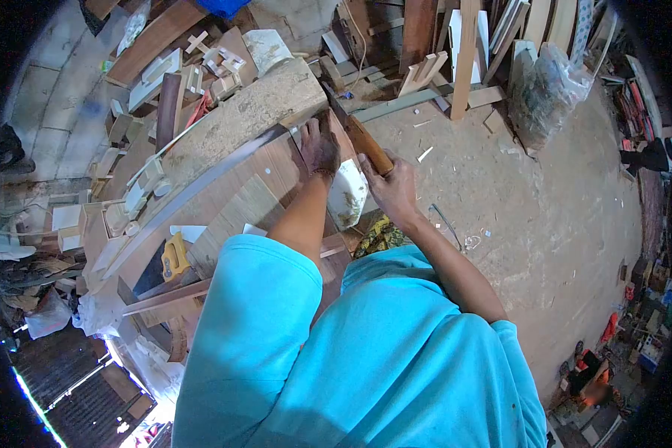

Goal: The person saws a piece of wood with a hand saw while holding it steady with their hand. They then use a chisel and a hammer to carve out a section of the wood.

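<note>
My right hand (pixel 396 190) is wrapped round the wooden handle of a tool with a narrow dark blade (pixel 362 137); its exact kind is not clear. The blade points away from me, past the far end of the workbench (pixel 235 168). Just left of it, my left hand (pixel 319 147) grips a brown wooden board (pixel 341 140) at the bench end, fingers bent over it. Where the blade meets the board is hard to make out. Close to my left wrist sits a white block with brown smears (pixel 349 196).
A yellow-handled saw (pixel 175 256) lies on the bench to my left. Wooden offcuts (pixel 157 78) crowd its far side. Upright planks (pixel 467 60) and a clear plastic bag (pixel 549 97) stand ahead on the right. Small scraps dot the concrete floor (pixel 537 224).
</note>
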Available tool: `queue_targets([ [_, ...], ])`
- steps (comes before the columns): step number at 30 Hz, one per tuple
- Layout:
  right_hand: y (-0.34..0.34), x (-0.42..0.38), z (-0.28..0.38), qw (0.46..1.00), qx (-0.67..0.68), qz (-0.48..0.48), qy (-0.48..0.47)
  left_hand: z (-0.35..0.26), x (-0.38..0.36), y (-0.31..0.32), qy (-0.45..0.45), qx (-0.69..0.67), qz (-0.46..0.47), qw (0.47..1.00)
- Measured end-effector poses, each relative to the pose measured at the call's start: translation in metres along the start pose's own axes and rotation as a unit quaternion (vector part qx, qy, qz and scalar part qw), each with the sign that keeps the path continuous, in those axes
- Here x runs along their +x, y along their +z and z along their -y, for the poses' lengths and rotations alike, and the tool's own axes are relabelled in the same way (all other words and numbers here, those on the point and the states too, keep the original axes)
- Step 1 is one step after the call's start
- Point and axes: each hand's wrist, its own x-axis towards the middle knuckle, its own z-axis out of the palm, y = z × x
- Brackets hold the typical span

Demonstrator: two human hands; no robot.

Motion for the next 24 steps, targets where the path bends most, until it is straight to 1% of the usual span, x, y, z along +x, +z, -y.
queue_targets([
  [2, 0.002, 0.0, -0.002, 1.0, -0.001, -0.003, -0.009, 0.005, 0.003, 0.013, 0.015, -0.007, -0.015, 1.0],
  [5, 0.0, -0.001, -0.001, 1.0, -0.006, 0.018, 0.009, 0.0, 0.002, 0.001, -0.009, -0.015, 0.007, 1.0],
  [9, 0.001, -0.003, 0.002, 0.999, 0.009, 0.023, 0.021, -0.001, 0.002, -0.001, -0.004, -0.033, -0.007, 0.999],
  [12, 0.003, -0.002, -0.002, 1.0, -0.003, 0.006, 0.001, -0.001, 0.001, -0.002, 0.001, -0.053, -0.012, 0.998],
  [15, 0.006, 0.001, -0.018, 1.0, 0.017, -0.002, -0.01, 0.003, 0.002, 0.009, -0.025, -0.047, -0.01, 0.999],
  [17, 0.009, 0.005, -0.03, 0.991, 0.115, 0.006, 0.071, 0.002, 0.004, 0.008, 0.016, 0.008, -0.048, 0.999],
  [18, 0.008, 0.005, -0.026, 0.991, 0.116, 0.006, 0.072, 0.0, 0.004, 0.003, 0.017, 0.009, -0.046, 0.999],
  [20, 0.003, 0.005, -0.018, 0.981, 0.156, 0.001, 0.112, -0.004, 0.002, -0.008, -0.025, -0.007, 0.029, 0.999],
  [21, 0.002, 0.005, -0.017, 0.981, 0.157, 0.0, 0.113, -0.003, 0.002, -0.005, -0.024, -0.006, 0.03, 0.999],
  [23, 0.0, 0.006, -0.016, 0.995, 0.068, 0.014, 0.077, 0.0, 0.002, 0.003, -0.009, -0.004, 0.002, 1.0],
  [24, -0.002, 0.006, -0.011, 0.995, 0.069, 0.014, 0.077, 0.001, 0.003, 0.005, -0.009, -0.003, 0.002, 1.0],
])
